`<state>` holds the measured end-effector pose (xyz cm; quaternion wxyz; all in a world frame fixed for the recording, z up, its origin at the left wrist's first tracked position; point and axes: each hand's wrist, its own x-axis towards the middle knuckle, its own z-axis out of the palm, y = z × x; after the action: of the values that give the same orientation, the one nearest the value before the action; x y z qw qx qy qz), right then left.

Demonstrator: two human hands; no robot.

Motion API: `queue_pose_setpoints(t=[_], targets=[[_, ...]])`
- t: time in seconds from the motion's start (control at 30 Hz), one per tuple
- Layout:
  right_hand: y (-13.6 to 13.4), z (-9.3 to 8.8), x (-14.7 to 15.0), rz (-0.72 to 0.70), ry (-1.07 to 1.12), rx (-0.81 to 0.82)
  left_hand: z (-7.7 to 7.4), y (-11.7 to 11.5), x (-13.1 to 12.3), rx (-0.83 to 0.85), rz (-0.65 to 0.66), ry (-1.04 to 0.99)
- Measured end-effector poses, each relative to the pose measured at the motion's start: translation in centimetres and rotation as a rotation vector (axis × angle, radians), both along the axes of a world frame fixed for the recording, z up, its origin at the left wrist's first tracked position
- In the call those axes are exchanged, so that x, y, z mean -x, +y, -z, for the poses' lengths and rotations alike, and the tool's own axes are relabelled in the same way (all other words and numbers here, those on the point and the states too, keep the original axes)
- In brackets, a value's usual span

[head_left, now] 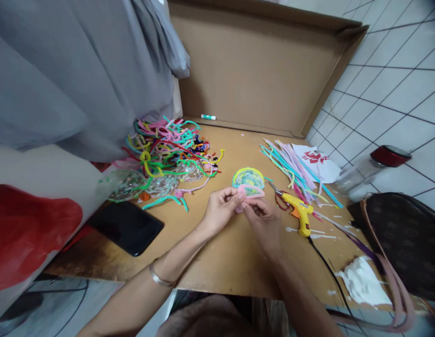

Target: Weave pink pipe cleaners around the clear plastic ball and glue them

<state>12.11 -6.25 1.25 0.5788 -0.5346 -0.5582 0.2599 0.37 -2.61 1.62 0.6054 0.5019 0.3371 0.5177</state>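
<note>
My left hand (221,210) and my right hand (265,223) meet over the middle of the table, fingertips pinched together. Between them is a pink pipe cleaner (257,188), its upper part bent into a flat loop; the fingers cover part of it. Just beyond the fingertips lies a half-round craft piece (248,175) with a yellow fuzzy rim and a mottled teal filling. To the right of my right hand are a yellow glue gun (301,213) and scissors (281,202), partly under the gun.
A tangled heap of coloured pipe cleaners (164,140) and a black phone (128,227) lie on the left. Straight pipe cleaners (294,164), a bottle (373,166), a brown bag (407,238) and crumpled tissue (365,283) are on the right. A cardboard panel (259,65) stands behind.
</note>
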Motion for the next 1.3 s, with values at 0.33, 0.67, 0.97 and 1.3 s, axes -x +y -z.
queue_pose_setpoints(t=[0.33, 0.67, 0.97, 1.3], targets=[[0.8, 0.9, -1.8, -0.073, -0.107, 0.004, 0.1, 0.8, 0.7, 0.239, 0.247, -0.174], [1.2, 0.6, -2.9, 0.059, -0.379, -0.354, -0.5, 0.7, 1.3, 0.190, 0.299, 0.009], [1.4, 0.5, -3.2, -0.012, -0.072, -0.177, -0.3, 0.4, 0.9, 0.192, 0.351, 0.056], [1.8, 0.9, -2.7, -0.125, 0.320, 0.043, 0.1, -0.1, 0.1, 0.158, 0.168, -0.076]])
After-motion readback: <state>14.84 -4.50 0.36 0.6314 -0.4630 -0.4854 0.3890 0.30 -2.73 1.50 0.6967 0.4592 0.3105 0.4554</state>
